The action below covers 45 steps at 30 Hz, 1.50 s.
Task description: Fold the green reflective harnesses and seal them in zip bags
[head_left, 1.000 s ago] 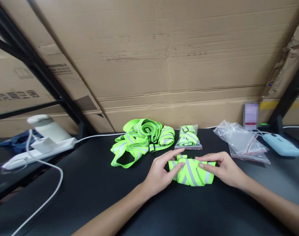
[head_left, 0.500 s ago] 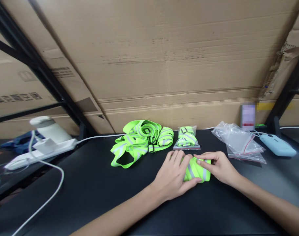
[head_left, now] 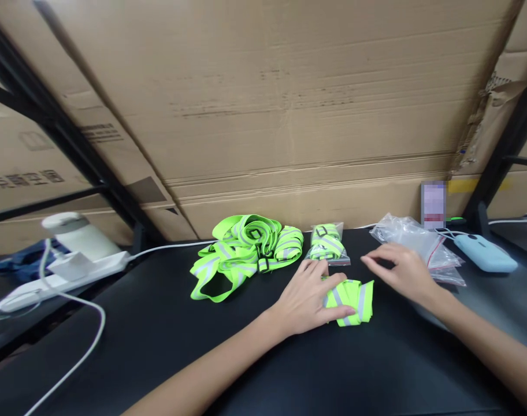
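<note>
Under my left hand (head_left: 304, 297) lies a folded neon-green reflective strap (head_left: 352, 303) with grey stripes. My fingers hold its left part, the thumb across its front, and hide that end. My right hand (head_left: 404, 271) is in the air to the right of the bundle, touching nothing, its thumb and forefinger slightly apart. Just beyond my left fingertips sits another strap packed in a small clear zip bag (head_left: 327, 242). A loose heap of the same green straps (head_left: 246, 251) with black buckles lies to the left. Clear zip bags (head_left: 445, 263) lie behind my right hand.
A light-blue device (head_left: 484, 252) lies at the right, near a blurred-out card (head_left: 434, 205). On the left are a white power strip (head_left: 59, 286), a pale bottle (head_left: 88, 237) and a cable (head_left: 99, 329). Cardboard (head_left: 267, 115) and black shelf posts (head_left: 506, 133) stand behind the black table.
My right hand has let go of the folded strap and moved right and up towards the clear bags. My left hand stays on the strap, whose right edge now stands a little looser.
</note>
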### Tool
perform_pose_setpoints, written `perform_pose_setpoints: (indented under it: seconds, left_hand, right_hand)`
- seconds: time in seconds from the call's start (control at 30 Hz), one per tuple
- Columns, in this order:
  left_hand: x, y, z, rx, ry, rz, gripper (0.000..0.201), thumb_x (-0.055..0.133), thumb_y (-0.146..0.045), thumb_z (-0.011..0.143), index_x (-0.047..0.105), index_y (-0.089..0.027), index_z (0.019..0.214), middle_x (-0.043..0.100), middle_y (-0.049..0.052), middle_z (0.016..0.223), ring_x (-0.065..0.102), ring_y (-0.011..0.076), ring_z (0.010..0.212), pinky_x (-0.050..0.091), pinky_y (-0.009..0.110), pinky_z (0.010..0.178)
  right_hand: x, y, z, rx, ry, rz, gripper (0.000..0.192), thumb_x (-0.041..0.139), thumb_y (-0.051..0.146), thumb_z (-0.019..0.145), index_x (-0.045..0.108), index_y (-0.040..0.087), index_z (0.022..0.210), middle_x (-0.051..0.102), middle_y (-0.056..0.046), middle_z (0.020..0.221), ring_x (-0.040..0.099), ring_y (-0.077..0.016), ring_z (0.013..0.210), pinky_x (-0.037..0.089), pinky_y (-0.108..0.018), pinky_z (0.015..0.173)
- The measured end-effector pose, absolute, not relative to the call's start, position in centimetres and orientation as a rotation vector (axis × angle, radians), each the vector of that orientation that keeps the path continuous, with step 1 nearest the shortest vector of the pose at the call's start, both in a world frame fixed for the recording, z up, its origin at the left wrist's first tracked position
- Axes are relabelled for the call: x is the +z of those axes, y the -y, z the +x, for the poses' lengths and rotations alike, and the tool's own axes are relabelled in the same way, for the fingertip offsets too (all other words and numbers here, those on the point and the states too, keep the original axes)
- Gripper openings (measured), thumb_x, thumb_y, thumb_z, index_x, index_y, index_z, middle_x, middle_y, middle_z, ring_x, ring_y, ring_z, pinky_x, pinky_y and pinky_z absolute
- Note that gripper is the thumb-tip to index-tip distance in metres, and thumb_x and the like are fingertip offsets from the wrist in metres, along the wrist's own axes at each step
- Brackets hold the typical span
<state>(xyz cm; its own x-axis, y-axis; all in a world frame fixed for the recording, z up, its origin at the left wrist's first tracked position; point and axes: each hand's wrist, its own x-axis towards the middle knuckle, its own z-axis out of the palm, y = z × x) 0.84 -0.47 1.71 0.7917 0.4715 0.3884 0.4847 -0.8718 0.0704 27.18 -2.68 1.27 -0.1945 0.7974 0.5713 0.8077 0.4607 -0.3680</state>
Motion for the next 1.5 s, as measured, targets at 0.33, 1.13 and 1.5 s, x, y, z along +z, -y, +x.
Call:
perform_pose_setpoints:
  seconds: [0.33,1.13,1.5]
  left_hand:
    - [1.7,1.1,0.4,-0.633,0.628,-2.866,0.064,0.043,-0.074,0.094,0.067,-0.020,0.120,0.056,0.009,0.099,0.050,0.0251,0.091,0.039,0.038,0.087]
    - [1.2,1.7,0.8,-0.659,0.344,-2.900,0.101,0.038,-0.101,0.066,0.067,-0.018,0.117,0.052,0.004,0.082,0.046,0.0210,0.073,0.035,0.033,0.068]
    - [1.1,1.4,0.3,-0.667,0.376,-2.862,0.086,0.049,-0.092,0.072,0.068,-0.019,0.113,0.056,0.005,0.084,0.051,0.0210,0.073,0.040,0.033,0.067]
  right_hand:
    - [-0.7,0.3,32.0,-0.530,2.082,-1.961,0.021,0.061,0.021,0.086,0.073,0.016,0.071,0.070,-0.017,0.085,0.066,-0.0344,0.087,0.046,-0.044,0.075]
    - [0.3,0.8,28.0,0.678,1.304,-1.377,0.045,0.065,0.060,0.083,0.048,0.024,0.103,0.070,-0.003,0.072,0.063,-0.0205,0.051,0.046,-0.031,0.047]
    - [1.2,2.4,27.4,-0.016,2.170,-1.202,0.036,0.067,0.044,0.092,0.065,0.026,0.123,0.056,-0.012,0.140,0.056,-0.0319,0.129,0.048,-0.050,0.107]
